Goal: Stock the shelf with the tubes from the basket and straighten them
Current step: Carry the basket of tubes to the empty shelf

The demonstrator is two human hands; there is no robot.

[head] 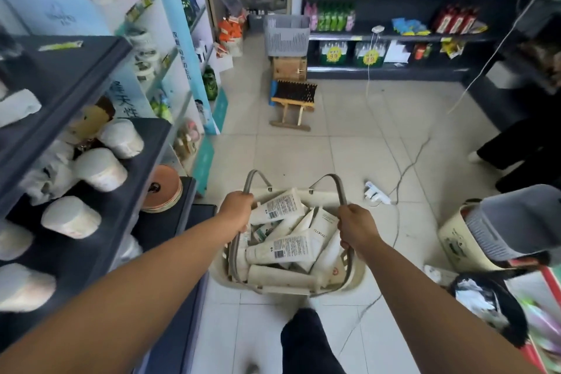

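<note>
Basically nothing's stocked yet. The beige plastic basket [353, 279] is held up over the tiled floor [303, 155], piled with white squeeze tubes [285, 249]. The left hand [236, 209] is wrapped round one grey handle [253, 176], and the right hand [355, 229] round the other. The dark shelf unit [76, 76] on the left only shows round white jars [100, 169], no tubes I can spot. So all the placing and straightening is left, I reckon.
</note>
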